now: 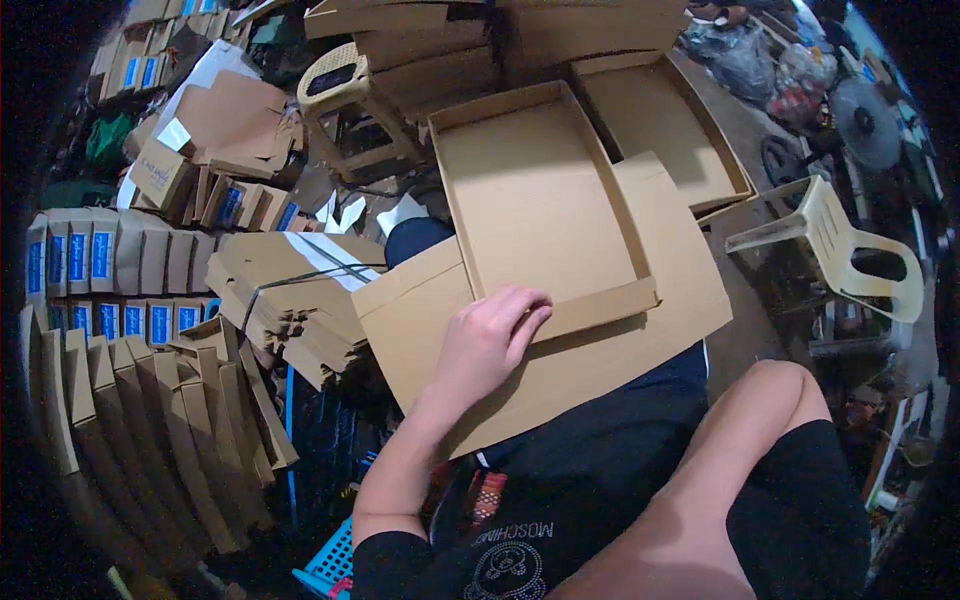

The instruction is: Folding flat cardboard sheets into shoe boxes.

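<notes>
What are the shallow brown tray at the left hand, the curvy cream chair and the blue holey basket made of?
The brown tray seems to be matte cardboard, with plain tan surfaces and folded-up walls. The cream chair looks like smooth plastic, with rounded edges and a curved cutout. The blue basket is probably plastic too, from its rows of openings; its finish is unclear.

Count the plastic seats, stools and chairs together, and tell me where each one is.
2: a beige plastic stool at the upper left and a cream plastic chair at the right. Others may be hidden.
</notes>
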`<state>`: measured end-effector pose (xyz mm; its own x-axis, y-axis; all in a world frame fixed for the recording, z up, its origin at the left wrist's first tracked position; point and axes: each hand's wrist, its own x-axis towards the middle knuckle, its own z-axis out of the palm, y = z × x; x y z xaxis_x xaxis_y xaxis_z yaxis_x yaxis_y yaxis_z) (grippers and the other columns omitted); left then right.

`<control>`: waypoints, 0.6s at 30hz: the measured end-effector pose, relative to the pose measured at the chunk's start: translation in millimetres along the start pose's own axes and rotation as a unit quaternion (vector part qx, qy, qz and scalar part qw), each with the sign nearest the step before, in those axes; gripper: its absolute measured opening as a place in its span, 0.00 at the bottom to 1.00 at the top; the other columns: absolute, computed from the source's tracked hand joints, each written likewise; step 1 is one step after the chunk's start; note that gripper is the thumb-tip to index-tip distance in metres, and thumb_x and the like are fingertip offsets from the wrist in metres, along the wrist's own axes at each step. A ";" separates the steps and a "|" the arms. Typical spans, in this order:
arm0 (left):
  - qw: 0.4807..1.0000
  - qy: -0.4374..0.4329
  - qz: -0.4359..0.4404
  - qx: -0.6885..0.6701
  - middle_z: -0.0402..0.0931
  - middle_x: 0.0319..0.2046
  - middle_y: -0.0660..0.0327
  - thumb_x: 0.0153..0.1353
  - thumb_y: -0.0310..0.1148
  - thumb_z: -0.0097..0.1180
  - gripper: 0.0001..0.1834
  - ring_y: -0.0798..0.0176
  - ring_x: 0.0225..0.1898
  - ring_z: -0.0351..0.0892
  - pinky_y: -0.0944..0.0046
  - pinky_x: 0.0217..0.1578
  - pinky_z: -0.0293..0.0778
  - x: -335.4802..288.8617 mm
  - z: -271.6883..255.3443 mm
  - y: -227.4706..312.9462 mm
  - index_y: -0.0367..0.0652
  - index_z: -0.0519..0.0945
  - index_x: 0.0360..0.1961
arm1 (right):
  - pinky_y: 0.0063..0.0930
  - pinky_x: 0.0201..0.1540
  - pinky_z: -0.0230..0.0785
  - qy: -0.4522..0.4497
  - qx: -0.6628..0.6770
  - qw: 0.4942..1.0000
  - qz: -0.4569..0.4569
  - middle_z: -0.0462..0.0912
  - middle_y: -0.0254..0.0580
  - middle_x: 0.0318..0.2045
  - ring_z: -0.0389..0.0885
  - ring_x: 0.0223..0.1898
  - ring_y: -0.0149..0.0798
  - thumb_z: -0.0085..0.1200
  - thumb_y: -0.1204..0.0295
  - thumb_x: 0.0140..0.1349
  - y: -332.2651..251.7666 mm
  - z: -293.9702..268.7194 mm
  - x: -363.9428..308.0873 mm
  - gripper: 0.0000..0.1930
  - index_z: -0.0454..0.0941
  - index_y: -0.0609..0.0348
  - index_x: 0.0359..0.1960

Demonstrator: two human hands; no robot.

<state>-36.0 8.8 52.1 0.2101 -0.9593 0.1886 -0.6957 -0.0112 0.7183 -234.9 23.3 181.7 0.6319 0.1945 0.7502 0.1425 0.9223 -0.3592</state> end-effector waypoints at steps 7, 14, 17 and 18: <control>1.000 -0.010 -0.005 -0.011 0.86 0.37 0.55 0.70 0.31 0.66 0.06 0.51 0.37 0.89 0.54 0.39 0.82 0.0 -2.2 0.3 0.41 0.85 0.43 | 0.49 0.60 0.75 0.079 -0.087 0.993 0.025 0.82 0.62 0.55 0.83 0.54 0.63 0.85 0.43 0.41 -44.0 -19.2 17.9 0.52 0.79 0.65 0.63; 1.000 0.019 -0.002 -0.023 0.88 0.37 0.53 0.70 0.32 0.66 0.07 0.50 0.38 0.90 0.52 0.39 0.83 -5.5 2.7 -3.6 0.40 0.84 0.43 | 0.46 0.57 0.75 0.038 -0.420 0.889 0.179 0.86 0.47 0.49 0.85 0.51 0.51 0.72 0.60 0.66 -98.0 -63.1 -10.1 0.21 0.84 0.63 0.53; 1.000 0.017 -0.006 -0.015 0.88 0.37 0.52 0.70 0.32 0.66 0.08 0.48 0.37 0.90 0.52 0.39 0.83 -3.0 4.4 -4.5 0.40 0.84 0.44 | 0.43 0.55 0.76 0.069 -0.818 0.505 0.268 0.86 0.41 0.46 0.85 0.49 0.44 0.75 0.61 0.59 -122.2 -77.9 -46.7 0.21 0.86 0.55 0.51; 1.000 0.015 0.000 -0.006 0.87 0.37 0.52 0.71 0.32 0.66 0.07 0.48 0.36 0.89 0.51 0.38 0.83 -1.4 4.6 -3.2 0.40 0.84 0.44 | 0.46 0.57 0.76 0.032 -0.888 0.377 0.263 0.86 0.40 0.47 0.85 0.51 0.45 0.74 0.63 0.58 -129.8 -90.9 -71.6 0.21 0.85 0.56 0.52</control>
<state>-37.3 8.8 46.5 0.2309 -0.9505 0.2078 -0.6867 -0.0079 0.7269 -229.4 -140.7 124.1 0.9377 0.1331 0.3211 0.2331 -0.9260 -0.2971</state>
